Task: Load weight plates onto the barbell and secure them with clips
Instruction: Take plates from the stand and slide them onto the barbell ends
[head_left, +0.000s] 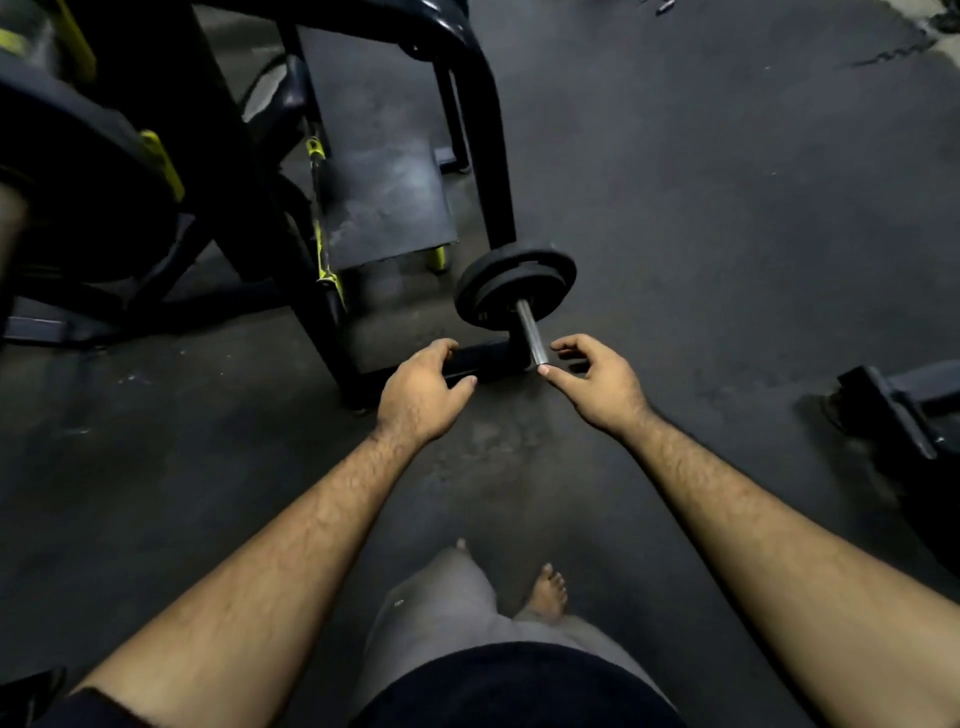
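Dim gym — dark rubber floor (701, 218), black-and-yellow machine frame (291, 218) at left.

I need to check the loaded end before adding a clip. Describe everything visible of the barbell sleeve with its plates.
The barbell sleeve is a bare, silvery metal tube pointing toward the camera, its end free, with no clip visible on it. Two dark round weight plates, apparently rubber or painted iron, sit on it side by side, upright, low over the dark floor beside a black machine frame. The left hand and right hand flank the tip, open; whether the right thumb touches it is unclear.
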